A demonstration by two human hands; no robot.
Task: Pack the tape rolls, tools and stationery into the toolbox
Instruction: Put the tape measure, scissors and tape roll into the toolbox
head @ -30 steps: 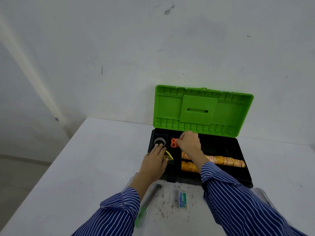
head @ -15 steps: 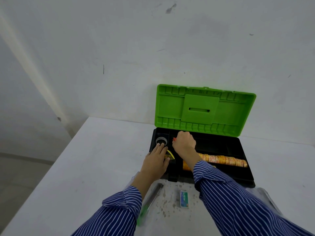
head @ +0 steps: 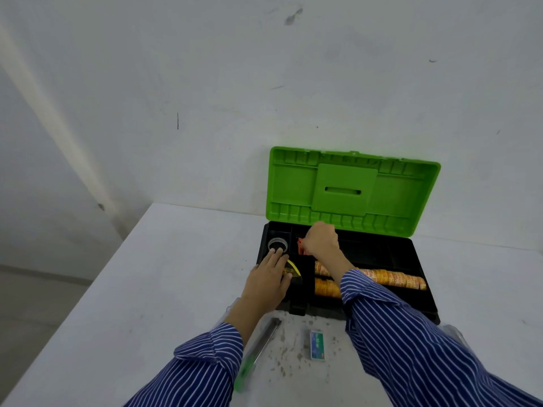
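A black toolbox [head: 411, 298] stands open on the table with its green lid [head: 349, 189] upright against the wall. My left hand [head: 269, 282] lies flat over the box's left compartments, fingertips touching a dark tape roll [head: 277, 245], with a yellow-marked item [head: 292, 270] partly under the palm. My right hand [head: 318, 239] holds a small orange tool [head: 300, 248] low in a back compartment; most of the tool is hidden. Two stacks of orange tape rolls [head: 390, 279] lie on their sides in the front compartment.
On the white table [head: 164, 289] in front of the box lie a long tool with a green handle [head: 258, 352] and a small staple box [head: 317, 345]. Dirt specks surround them. Crumpled clear plastic [head: 454, 333] lies near my right sleeve. The wall is close behind.
My right hand has moved left and back with the orange tool, down into the back compartment. My left hand has stayed over the left compartments.
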